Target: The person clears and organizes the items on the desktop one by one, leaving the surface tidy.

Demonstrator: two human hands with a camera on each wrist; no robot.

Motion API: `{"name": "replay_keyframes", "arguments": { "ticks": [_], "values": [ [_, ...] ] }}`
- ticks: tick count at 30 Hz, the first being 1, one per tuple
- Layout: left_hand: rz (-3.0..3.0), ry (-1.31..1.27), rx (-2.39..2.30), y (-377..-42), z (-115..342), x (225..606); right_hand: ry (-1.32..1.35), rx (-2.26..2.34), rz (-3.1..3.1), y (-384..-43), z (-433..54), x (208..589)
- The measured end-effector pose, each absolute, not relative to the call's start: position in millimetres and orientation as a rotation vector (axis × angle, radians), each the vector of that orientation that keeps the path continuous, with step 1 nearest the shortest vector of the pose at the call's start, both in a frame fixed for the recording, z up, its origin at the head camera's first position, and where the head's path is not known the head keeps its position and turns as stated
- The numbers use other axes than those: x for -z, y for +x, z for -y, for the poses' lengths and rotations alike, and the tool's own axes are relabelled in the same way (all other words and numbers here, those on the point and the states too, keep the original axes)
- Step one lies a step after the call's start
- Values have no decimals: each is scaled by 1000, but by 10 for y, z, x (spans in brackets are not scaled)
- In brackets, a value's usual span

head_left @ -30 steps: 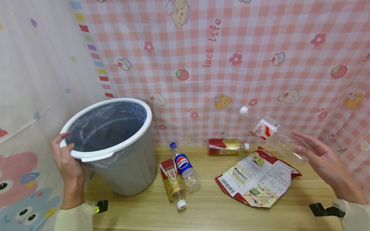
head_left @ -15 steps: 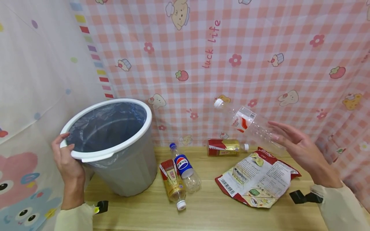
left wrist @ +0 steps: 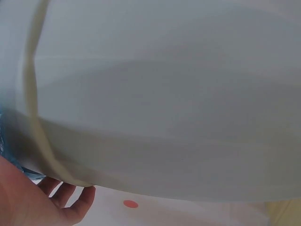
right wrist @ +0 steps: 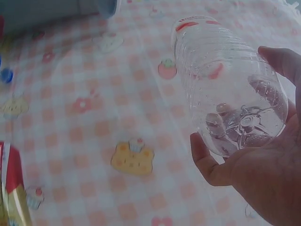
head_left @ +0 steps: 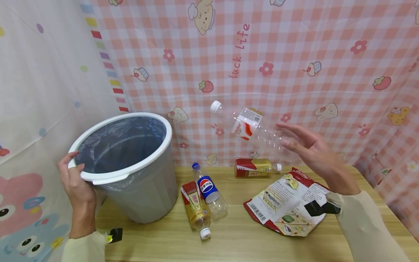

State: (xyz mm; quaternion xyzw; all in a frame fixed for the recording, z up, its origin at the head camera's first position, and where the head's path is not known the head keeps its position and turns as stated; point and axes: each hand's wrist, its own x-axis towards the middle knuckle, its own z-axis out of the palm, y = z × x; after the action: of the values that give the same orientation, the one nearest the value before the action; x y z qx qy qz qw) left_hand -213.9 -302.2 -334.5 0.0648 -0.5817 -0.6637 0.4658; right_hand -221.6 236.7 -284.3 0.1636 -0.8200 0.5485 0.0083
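Observation:
My left hand (head_left: 78, 183) grips the white rim of a grey trash bin (head_left: 147, 193) at the left, fingers over the edge. A dark plastic liner (head_left: 124, 142) covers the bin's inside. In the left wrist view, the grey bin wall (left wrist: 164, 117) fills most of the picture above the fingers. My right hand (head_left: 311, 153) holds a clear plastic bottle (head_left: 247, 123) near its base, in the air above the table. The bottle slants, its white cap up and pointing left toward the bin. The right wrist view shows thumb and fingers around the bottle's bottom (right wrist: 247, 122).
A Pepsi bottle (head_left: 209, 187) and a red-and-gold labelled bottle (head_left: 195, 207) lie side by side right of the bin. A similar bottle (head_left: 252, 167) lies by the checked curtain (head_left: 294, 54). A chips bag (head_left: 288, 203) lies flat on the wooden table (head_left: 229, 243), partly behind the right wrist.
My right hand has carried the clear bottle leftward and up, from above the chips bag toward the bin. The left hand and the bin have stayed in place.

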Motion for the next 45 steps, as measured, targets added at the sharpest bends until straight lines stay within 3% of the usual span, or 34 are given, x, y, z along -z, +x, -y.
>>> {"name": "replay_keyframes", "arguments": {
  "ticks": [18,45],
  "values": [
    [1417,145,1635,-2140,3003,3345,681,-1745,2497,-2359,-1846,2605],
    [1396,142,1647,-2129,3006,3347,1101,-1881,2336,-2679,-1050,2539]
  ]
}}
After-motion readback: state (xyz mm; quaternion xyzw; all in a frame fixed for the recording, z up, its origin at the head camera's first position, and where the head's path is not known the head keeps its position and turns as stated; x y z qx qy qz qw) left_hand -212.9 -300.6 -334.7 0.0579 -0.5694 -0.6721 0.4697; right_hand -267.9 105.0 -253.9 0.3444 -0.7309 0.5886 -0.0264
